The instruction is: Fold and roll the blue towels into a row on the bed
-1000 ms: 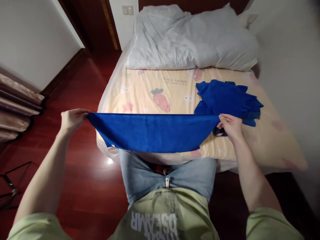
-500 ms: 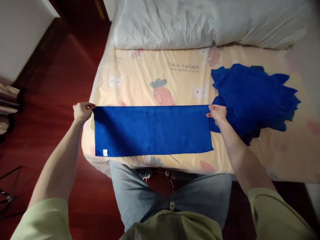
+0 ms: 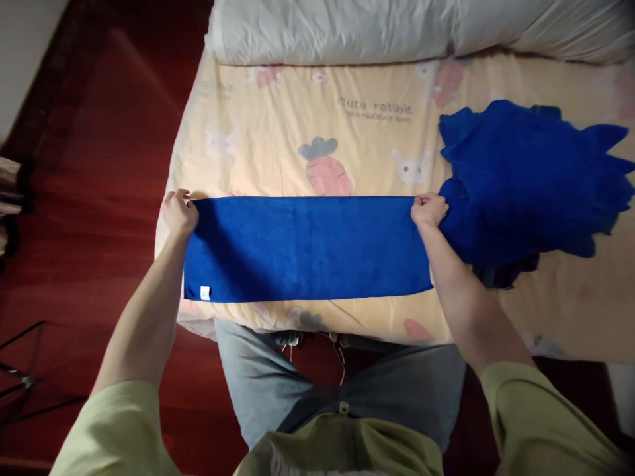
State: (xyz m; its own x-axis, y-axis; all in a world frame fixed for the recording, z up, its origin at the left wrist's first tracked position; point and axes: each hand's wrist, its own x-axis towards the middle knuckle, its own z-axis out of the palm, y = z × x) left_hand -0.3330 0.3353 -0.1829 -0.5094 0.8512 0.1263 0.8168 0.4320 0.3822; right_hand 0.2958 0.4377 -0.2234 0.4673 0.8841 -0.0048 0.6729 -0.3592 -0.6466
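Observation:
A long blue cloth lies stretched out flat across the near part of the bed, a small white tag at its lower left corner. My left hand is closed on the cloth's far left corner, at the bed's left edge. At the far right corner, my right hand pinches the cloth between its fingers. Just beyond my right hand is a heap of blue cloths with jagged corners, darker cloth showing beneath it.
The bed sheet is yellow with carrot and rabbit prints. A rolled grey-white quilt lies along the far side. Thin black stand legs are on the red floor at lower left. My knees are against the bed's near edge.
The view has tilted and shifted closer to the bed. My left hand has moved inward over the cloth's corner, and the cloth now lies lower against the sheet.

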